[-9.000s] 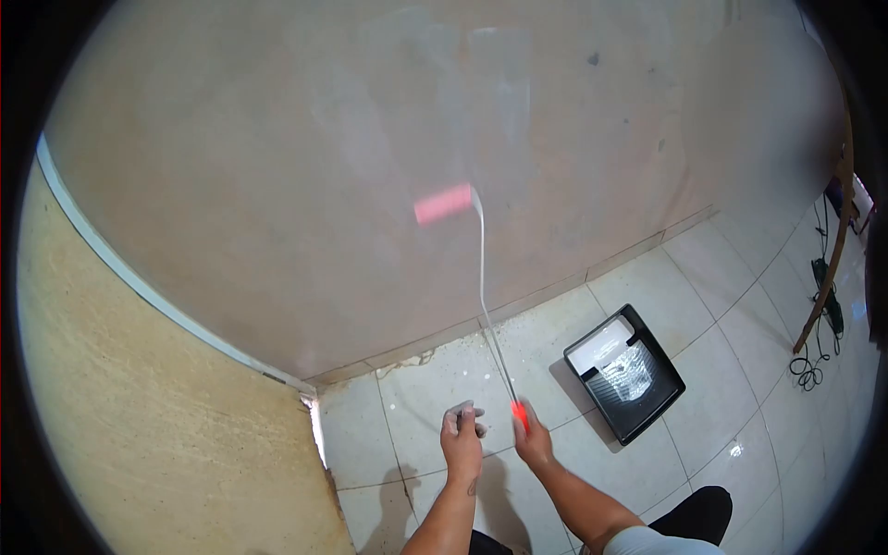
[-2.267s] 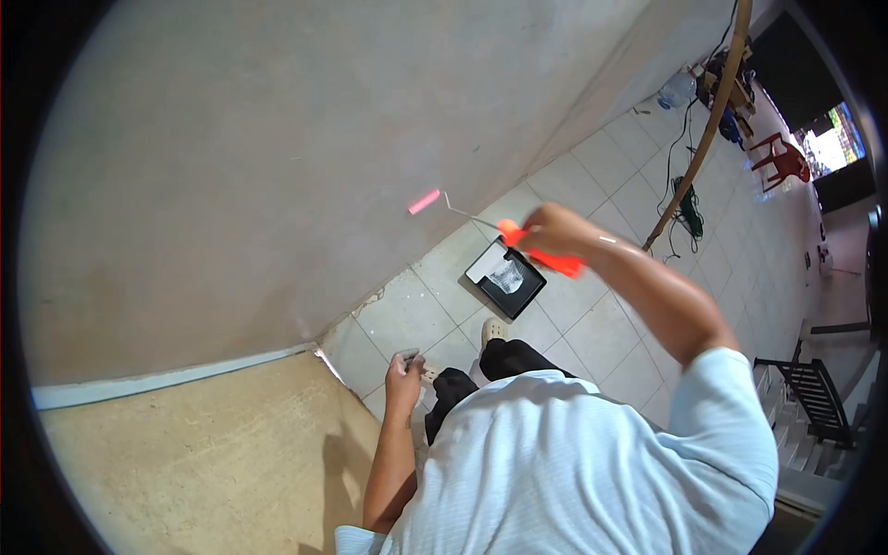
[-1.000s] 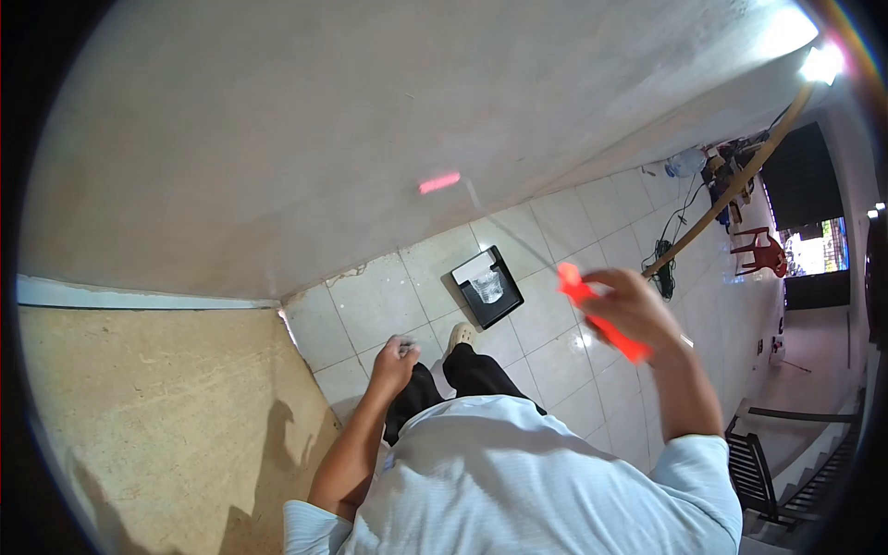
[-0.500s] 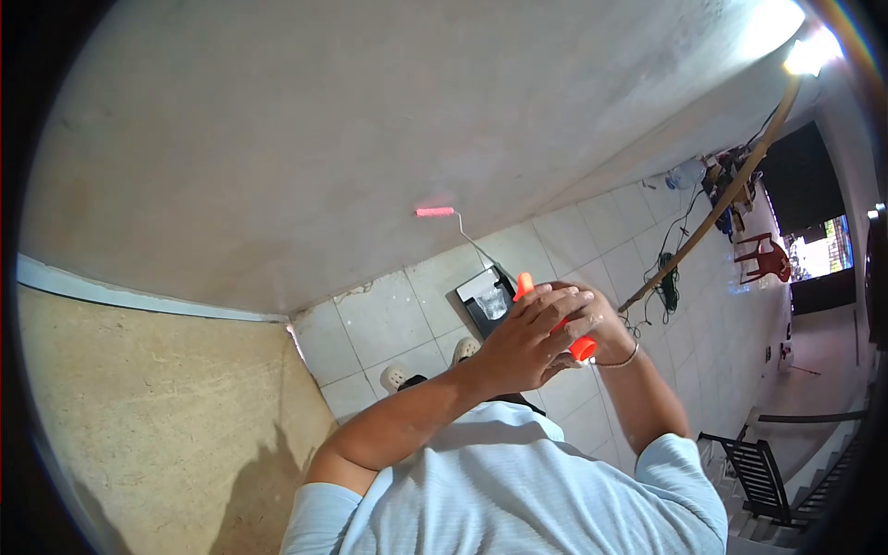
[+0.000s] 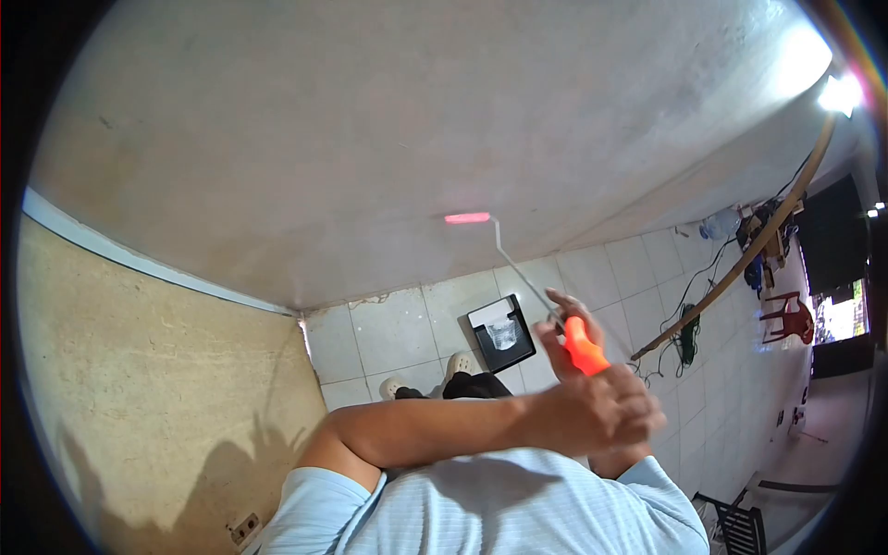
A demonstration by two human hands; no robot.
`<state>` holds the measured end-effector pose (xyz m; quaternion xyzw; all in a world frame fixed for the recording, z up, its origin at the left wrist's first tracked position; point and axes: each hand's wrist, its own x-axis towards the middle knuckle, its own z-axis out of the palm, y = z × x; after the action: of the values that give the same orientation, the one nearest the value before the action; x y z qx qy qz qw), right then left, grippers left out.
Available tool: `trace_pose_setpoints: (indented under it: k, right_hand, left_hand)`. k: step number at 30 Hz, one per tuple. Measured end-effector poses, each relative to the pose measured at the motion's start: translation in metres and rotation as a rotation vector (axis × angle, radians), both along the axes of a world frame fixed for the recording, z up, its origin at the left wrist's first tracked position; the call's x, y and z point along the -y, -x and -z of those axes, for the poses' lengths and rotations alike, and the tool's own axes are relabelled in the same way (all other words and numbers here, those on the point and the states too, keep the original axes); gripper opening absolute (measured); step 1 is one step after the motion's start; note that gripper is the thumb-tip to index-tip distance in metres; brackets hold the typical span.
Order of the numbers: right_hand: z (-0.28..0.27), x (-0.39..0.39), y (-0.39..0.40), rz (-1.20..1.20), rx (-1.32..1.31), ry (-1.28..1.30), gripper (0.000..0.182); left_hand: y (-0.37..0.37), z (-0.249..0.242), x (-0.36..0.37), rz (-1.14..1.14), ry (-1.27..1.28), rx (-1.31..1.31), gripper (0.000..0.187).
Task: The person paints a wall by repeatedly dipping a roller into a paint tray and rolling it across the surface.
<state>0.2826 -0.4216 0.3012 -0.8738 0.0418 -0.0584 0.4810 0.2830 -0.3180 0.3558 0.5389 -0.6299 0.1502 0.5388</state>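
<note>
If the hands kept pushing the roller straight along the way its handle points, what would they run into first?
Most likely the wall. Both hands grip the orange handle, whose rod points up toward the roller head, which looks to be at or against the wall already. Depth is hard to judge through this lens.

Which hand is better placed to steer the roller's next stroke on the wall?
Right, probably. The right hand lies higher along the orange handle, nearest the roller's shaft. The left hand is clenched at the handle's lower end, its arm crossed over the body.
</note>
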Motion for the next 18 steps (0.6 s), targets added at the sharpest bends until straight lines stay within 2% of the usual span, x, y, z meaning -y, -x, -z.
trace_pose_setpoints:
  k: [1, 3, 4, 6, 8, 9, 10, 11, 13, 14, 15, 17, 18]
  right_hand:
    - [-0.002, 0.003, 0.002, 0.096, 0.213, 0.001, 0.035]
    - [-0.031, 0.008, 0.008, 0.188, 0.304, -0.314, 0.018]
    - [-0.047, 0.008, 0.009, 0.178, 0.294, -0.307, 0.018]
    - [-0.069, 0.006, 0.000, 0.021, 0.551, -0.253, 0.007]
    - [-0.053, 0.010, -0.018, 0.063, 0.505, -0.276, 0.005]
    - [-0.039, 0.013, -0.032, 0.108, 0.464, -0.305, 0.005]
    - [-0.024, 0.013, -0.045, 0.147, 0.445, -0.284, 0.006]
    - [-0.024, 0.012, -0.045, 0.149, 0.441, -0.282, 0.006]
    - [-0.028, 0.009, -0.050, 0.212, 0.307, -0.262, 0.006]
    - [-0.040, 0.010, -0.043, 0.160, 0.450, -0.159, 0.006]
    - [-0.045, 0.015, -0.037, 0.091, 0.563, -0.293, 0.008]
    - [-0.082, 0.005, -0.021, 0.059, 0.670, -0.214, 0.008]
    - [-0.088, 0.005, -0.020, 0.034, 0.647, -0.232, 0.006]
  left_hand:
    - [0.007, -0.015, 0.008, 0.003, 0.040, 0.011, 0.032]
    - [0.022, -0.048, 0.018, -0.130, 0.165, 0.128, 0.028]
    - [0.028, -0.066, 0.018, -0.145, 0.198, 0.123, 0.027]
    - [0.026, -0.078, 0.023, -0.179, 0.237, 0.142, 0.028]
    - [0.006, -0.066, 0.035, -0.214, 0.189, 0.159, 0.028]
    - [-0.013, -0.051, 0.045, -0.175, 0.227, 0.049, 0.027]
    - [-0.022, -0.024, 0.061, -0.513, -0.030, 0.250, 0.027]
    - [-0.041, -0.018, 0.057, -0.360, 0.066, 0.089, 0.024]
    - [-0.035, -0.012, 0.060, -0.377, -0.174, 0.237, 0.022]
    - [-0.028, -0.034, 0.054, -0.321, 0.012, 0.188, 0.022]
    - [-0.010, -0.067, 0.045, -0.252, 0.193, 0.115, 0.022]
    - [0.012, -0.102, 0.036, -0.254, 0.275, 0.190, 0.024]
    - [0.021, -0.101, 0.047, -0.322, 0.285, 0.141, 0.025]
